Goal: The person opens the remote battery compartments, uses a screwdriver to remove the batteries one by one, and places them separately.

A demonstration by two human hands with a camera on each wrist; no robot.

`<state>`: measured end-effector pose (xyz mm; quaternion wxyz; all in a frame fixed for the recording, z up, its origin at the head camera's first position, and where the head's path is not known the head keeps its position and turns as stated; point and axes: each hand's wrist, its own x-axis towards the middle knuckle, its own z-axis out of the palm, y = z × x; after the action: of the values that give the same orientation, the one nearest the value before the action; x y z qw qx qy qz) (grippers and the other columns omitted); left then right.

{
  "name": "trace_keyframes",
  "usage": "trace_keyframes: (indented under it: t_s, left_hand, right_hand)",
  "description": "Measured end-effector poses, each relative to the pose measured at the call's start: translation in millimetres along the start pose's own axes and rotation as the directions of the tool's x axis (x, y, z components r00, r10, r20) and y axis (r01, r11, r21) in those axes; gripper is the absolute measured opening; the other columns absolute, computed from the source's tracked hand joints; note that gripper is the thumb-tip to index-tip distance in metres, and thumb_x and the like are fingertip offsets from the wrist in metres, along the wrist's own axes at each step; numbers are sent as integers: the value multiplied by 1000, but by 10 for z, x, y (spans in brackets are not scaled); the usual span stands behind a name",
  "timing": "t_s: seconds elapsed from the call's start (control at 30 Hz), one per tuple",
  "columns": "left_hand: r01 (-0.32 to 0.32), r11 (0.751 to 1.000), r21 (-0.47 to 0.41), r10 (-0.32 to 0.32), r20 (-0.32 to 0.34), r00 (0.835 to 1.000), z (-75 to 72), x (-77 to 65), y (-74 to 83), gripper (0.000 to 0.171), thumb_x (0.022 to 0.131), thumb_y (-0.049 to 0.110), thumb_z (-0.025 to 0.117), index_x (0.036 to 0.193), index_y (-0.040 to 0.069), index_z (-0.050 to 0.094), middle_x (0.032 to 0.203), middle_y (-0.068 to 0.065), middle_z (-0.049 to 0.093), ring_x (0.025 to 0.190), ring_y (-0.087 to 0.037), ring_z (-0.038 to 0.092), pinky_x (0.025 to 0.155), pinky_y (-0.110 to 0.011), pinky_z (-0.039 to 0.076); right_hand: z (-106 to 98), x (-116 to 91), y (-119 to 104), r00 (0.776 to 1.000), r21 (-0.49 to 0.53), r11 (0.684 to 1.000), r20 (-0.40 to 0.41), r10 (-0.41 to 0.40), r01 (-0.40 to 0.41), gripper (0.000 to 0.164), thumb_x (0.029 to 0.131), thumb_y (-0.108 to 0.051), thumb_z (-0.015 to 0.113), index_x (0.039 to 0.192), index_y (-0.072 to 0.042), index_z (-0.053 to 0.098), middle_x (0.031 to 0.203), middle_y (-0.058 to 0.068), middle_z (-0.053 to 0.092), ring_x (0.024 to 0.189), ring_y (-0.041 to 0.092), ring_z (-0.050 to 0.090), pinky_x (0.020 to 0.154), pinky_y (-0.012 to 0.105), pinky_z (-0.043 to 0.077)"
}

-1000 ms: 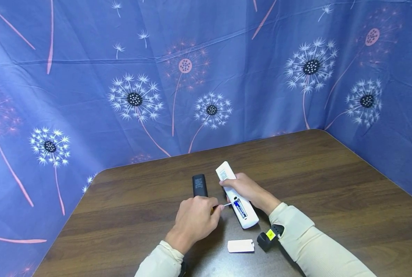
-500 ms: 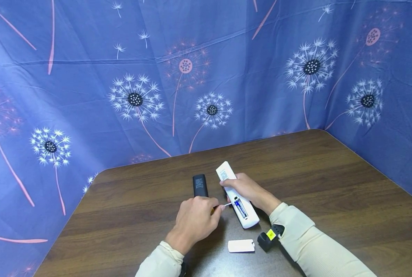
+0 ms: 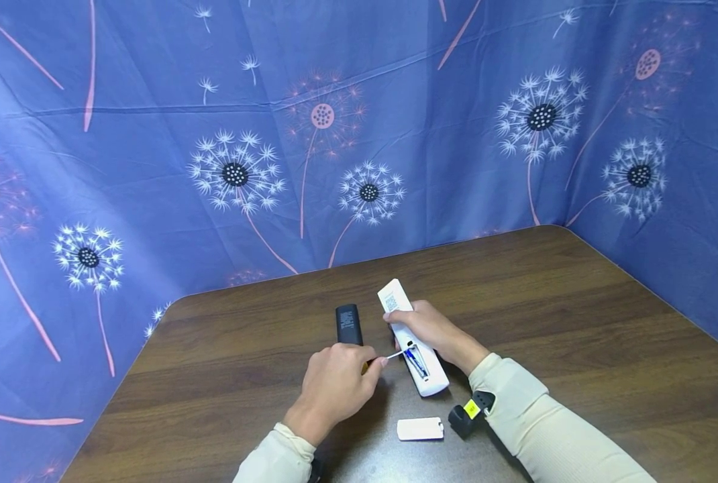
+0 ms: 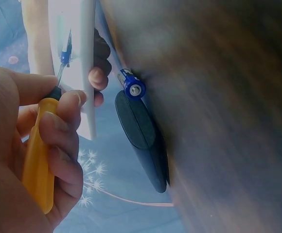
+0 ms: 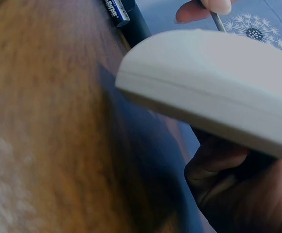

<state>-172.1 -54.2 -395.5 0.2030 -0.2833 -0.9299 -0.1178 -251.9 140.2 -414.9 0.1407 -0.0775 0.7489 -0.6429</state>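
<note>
Blue cloth (image 3: 455,134) printed with white and pink dandelions hangs behind and beyond both hands. Under them spreads a dark wood-grain table (image 3: 546,288). Cream sleeves (image 3: 540,409) run down to both wrists.

The left hand (image 3: 337,386) has its fingers wrapped round a yellow-handled screwdriver, the thumb and index finger near the collar. The right hand (image 3: 437,329) clasps a white remote control (image 3: 418,339), thumb laid over its back and fingers curled beneath, holding it above the table. That remote lies slantwise between the hands, back side up, its battery compartment exposed on the part nearest the wearer.

Just beyond the left hand, a black oblong device (image 3: 348,323) with a printed label rests on the table. The screwdriver (image 4: 41,150) points from the left hand towards the right, its shaft reaching the compartment; whether the tip touches the cell is too small to tell.

A black wrist camera (image 3: 464,419) with a yellow label sits at the right cuff. To its left, nearer the wearer than either hand, lies a white battery cover (image 3: 420,429). A loose blue battery (image 4: 131,86) lies beside the black device's near end, and another blue cell (image 3: 416,362) sits in the compartment.
</note>
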Motion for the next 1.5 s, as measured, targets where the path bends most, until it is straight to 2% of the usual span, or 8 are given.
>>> trace_keyframes:
  t_s: [0.23,0.73,0.97,1.3,1.5]
  left_hand:
    - [9,1000,-2,-9,12,1000,-1,-9,-2,22,97,34,65,84,20,75,71,9,66,56,-3,53,45,-27,41]
    - [12,999,41,-11,-29,1000,-20,-30,19,20,96,33,66,83,20,75,74,7,69,57,-9,60,45,-29,42]
    - [20,999,47,-18,-40,999,-38,-55,12,20,95,33,67,81,20,75,75,7,70,57,-11,62,44,-30,42]
    - [40,999,24,-39,-9,999,-64,-65,-8,21,95,33,67,81,19,75,76,6,71,55,-7,57,45,-28,42]
    - [46,999,28,-45,-9,999,-65,-71,-22,20,95,34,68,84,20,76,78,5,72,57,-8,59,46,-29,42]
  right_hand:
    - [3,-8,7,1000,6,1000,-1,-4,4,45,95,-30,61,117,9,57,79,20,65,64,23,64,56,33,51]
    - [-19,-10,-9,1000,2,1000,-25,-1,1,46,96,-30,60,121,8,55,81,22,66,64,22,64,58,33,51]
    - [-17,-10,-11,999,21,999,-31,-27,28,45,96,-28,61,121,9,55,79,22,65,64,23,64,57,33,52]
    - [-13,3,1,999,35,999,-32,-26,28,45,96,-27,60,121,10,56,77,22,65,60,22,64,56,34,53]
    - [-22,0,-17,999,24,999,-35,-23,24,45,97,-27,59,121,11,55,78,23,65,60,23,64,57,34,54]
